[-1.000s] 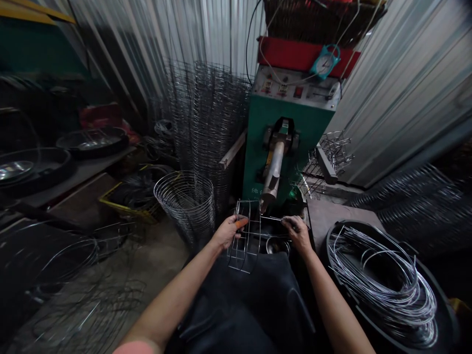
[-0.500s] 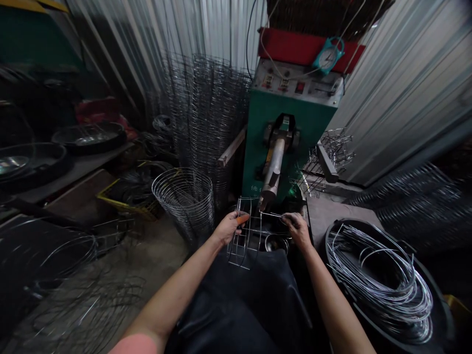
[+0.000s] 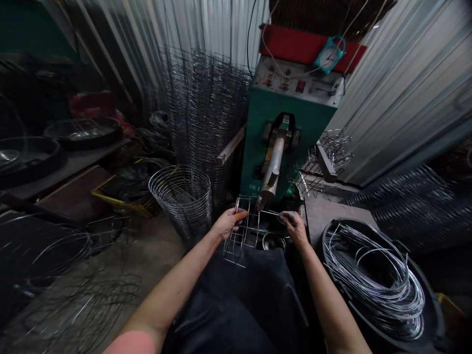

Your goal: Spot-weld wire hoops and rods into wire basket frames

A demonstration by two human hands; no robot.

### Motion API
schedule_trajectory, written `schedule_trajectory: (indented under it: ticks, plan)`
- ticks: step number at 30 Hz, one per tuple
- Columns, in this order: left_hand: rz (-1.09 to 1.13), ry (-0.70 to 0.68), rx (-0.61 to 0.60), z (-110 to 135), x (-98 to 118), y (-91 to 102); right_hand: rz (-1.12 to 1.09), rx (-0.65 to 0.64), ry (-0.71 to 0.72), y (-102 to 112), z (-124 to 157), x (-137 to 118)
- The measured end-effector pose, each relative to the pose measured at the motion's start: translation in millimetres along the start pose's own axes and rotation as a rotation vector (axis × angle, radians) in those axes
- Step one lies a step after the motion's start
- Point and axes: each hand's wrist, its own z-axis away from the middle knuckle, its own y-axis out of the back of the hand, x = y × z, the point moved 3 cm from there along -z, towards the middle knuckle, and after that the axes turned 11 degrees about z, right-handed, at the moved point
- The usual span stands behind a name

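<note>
My left hand [image 3: 225, 224] is closed on a small wire rack [image 3: 241, 241], a cage of thin bent metal wires above my dark apron [image 3: 239, 300]. A short orange piece [image 3: 241, 215] shows at its thumb; whether it is worn or held I cannot make out. Between the fingertips of my right hand [image 3: 294, 225] is a thin metal wire [image 3: 273, 213], its free end pointing left toward the rack. Just above the rack's right side hangs the tip of the machine's welding arm [image 3: 271, 182]. Beneath the wire a metal bowl [image 3: 273, 241] is partly visible.
The green machine [image 3: 287, 108] stands ahead. A tall stack of wire baskets [image 3: 214, 113] and a stack of wire rings [image 3: 180, 196] rise on the left. To the right, a black tub [image 3: 429, 295] holds coiled wires [image 3: 401, 305]. A yellow crate [image 3: 120, 196] lies left.
The wire in my right hand has moved slightly away from the rack, leaving a small gap at its left end. My left hand keeps its hold, and the view has shifted a little.
</note>
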Motion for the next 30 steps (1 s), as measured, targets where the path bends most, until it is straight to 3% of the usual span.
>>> schedule_trajectory:
  ticks: [18, 23, 30]
  plan:
    - [-0.002, 0.03, -0.022, -4, 2, 0.6, -0.011, 0.019, -0.022, -6, 4, 6]
    - [-0.045, 0.019, -0.002, -2, 5, -0.1, 0.01, 0.026, 0.036, 4, 4, 5]
    - [-0.024, 0.011, -0.014, -3, 5, -0.6, 0.108, 0.138, -0.104, 35, 29, 54]
